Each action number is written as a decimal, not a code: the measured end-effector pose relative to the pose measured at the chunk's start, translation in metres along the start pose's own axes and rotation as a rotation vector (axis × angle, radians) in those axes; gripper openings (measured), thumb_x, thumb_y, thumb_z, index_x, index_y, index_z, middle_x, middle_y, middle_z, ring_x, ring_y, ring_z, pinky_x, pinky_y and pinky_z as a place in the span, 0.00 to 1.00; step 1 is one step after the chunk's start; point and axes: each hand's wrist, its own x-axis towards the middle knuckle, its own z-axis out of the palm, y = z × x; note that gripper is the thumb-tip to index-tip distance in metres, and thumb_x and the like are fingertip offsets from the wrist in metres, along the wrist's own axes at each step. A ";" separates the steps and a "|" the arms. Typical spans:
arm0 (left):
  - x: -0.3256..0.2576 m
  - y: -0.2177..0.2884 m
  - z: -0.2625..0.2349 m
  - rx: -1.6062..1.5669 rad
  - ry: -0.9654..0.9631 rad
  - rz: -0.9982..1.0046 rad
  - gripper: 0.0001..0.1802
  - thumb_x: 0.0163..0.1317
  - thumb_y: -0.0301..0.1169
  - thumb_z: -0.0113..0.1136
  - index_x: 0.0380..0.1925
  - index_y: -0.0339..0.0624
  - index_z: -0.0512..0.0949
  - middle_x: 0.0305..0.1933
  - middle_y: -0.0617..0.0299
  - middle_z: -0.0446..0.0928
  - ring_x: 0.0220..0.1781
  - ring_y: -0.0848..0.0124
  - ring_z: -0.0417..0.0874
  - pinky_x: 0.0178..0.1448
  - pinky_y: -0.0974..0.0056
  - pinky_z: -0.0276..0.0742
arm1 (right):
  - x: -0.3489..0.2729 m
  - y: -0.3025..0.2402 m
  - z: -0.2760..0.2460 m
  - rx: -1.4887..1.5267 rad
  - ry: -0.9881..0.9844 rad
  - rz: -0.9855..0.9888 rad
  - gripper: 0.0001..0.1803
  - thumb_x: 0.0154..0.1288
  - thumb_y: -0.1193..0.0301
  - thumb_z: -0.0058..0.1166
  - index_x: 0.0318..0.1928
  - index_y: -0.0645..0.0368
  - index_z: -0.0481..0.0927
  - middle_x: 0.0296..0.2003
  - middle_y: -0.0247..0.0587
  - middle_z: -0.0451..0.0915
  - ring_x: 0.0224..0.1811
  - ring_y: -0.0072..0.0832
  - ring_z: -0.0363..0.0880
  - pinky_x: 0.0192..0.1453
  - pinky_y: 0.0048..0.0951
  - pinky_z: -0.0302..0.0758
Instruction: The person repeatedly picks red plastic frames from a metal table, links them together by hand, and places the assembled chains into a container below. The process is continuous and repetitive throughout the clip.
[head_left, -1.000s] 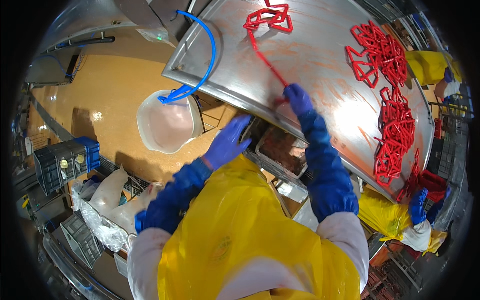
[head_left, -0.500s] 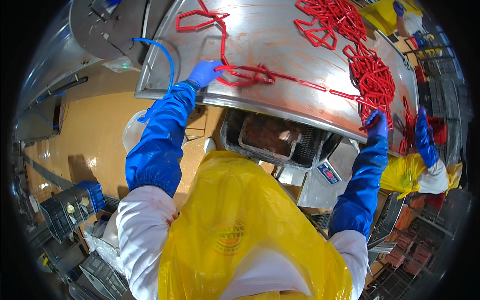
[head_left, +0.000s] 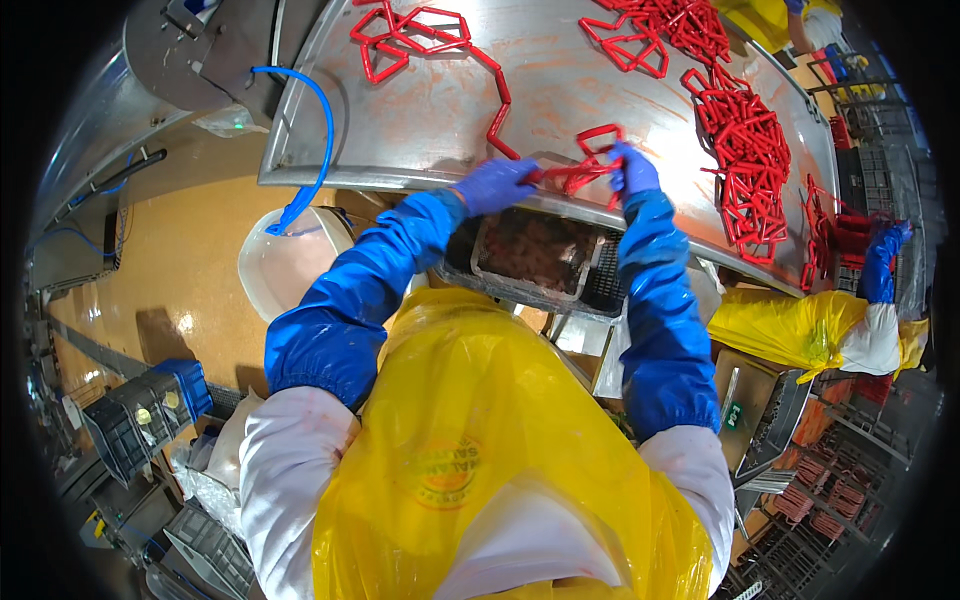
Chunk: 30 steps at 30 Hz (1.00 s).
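A chain of red sausage links (head_left: pixel 498 110) runs down the steel table from a loose coil at the far left to my hands. My left hand (head_left: pixel 495 186), in a purple glove, is closed on the chain at the table's near edge. A little to the right, my gloved right hand (head_left: pixel 636 172) is closed round links of the same chain. Between the two hands lies a short bunch of links (head_left: pixel 580 178), with a loop rising beside my right fingers. Both hands hide parts of the links they hold.
Big piles of red sausages (head_left: pixel 745 150) cover the right of the steel table (head_left: pixel 400 130). Beneath its near edge stands a dark crate (head_left: pixel 535 250) of meat. A white tub (head_left: pixel 290 255) and blue hose (head_left: pixel 330 130) are at left. A co-worker in a yellow apron (head_left: pixel 790 330) works at right.
My right hand has moved left from the right pile to near my left hand. My left hand has shifted right and nearer. The stretched chain between them is now bunched up.
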 end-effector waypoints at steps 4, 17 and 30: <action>-0.005 -0.040 -0.017 -0.023 -0.018 -0.067 0.19 0.69 0.47 0.56 0.47 0.44 0.76 0.41 0.43 0.82 0.46 0.43 0.83 0.49 0.44 0.77 | 0.045 -0.065 -0.016 -0.542 0.200 -0.498 0.19 0.69 0.52 0.56 0.35 0.56 0.82 0.25 0.39 0.80 0.24 0.27 0.77 0.29 0.30 0.74; 0.011 -0.020 0.040 -0.252 -0.251 0.079 0.24 0.69 0.42 0.57 0.60 0.43 0.72 0.47 0.45 0.83 0.44 0.51 0.86 0.50 0.51 0.80 | -0.053 0.082 0.028 0.193 -0.181 0.134 0.20 0.75 0.52 0.49 0.54 0.50 0.80 0.30 0.26 0.73 0.24 0.18 0.66 0.26 0.22 0.63; 0.003 0.054 0.027 -0.079 -0.403 0.119 0.26 0.71 0.44 0.56 0.62 0.41 0.69 0.55 0.41 0.78 0.53 0.50 0.83 0.56 0.53 0.78 | -0.008 0.096 0.008 -0.273 0.019 -0.211 0.17 0.61 0.62 0.65 0.44 0.61 0.83 0.34 0.39 0.84 0.27 0.25 0.80 0.26 0.30 0.75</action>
